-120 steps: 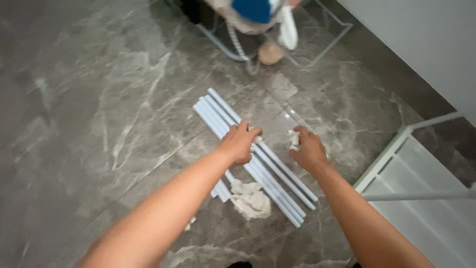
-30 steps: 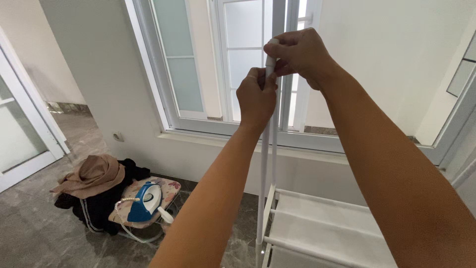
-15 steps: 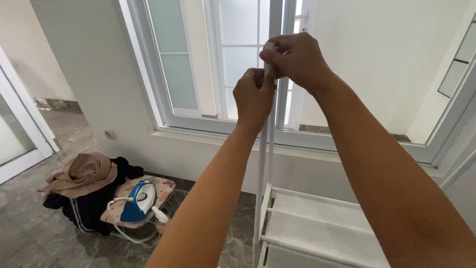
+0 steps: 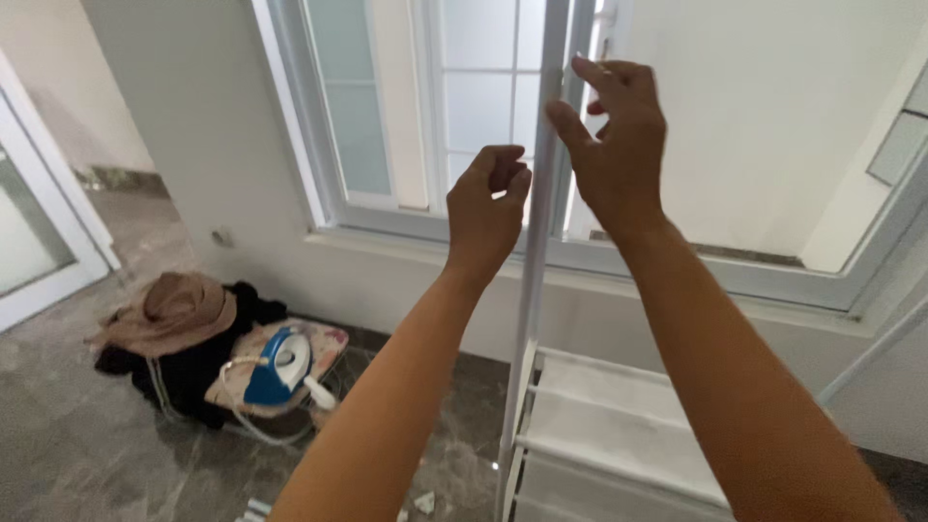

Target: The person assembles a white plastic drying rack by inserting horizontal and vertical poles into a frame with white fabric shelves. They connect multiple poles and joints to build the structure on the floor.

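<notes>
White upright pole (image 4: 535,251) stands at the shelf rack's (image 4: 619,435) front left corner; left hand (image 4: 486,208), loosely curled, steadies it, while right hand (image 4: 614,145), fingers spread, only touches it higher up

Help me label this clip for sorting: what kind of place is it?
Probably a room in a home, perhaps one being furnished. A white-framed window sits in a plain wall, the grey marble-look floor holds a blue iron beside heaped clothes, and a white rack stands below.
</notes>
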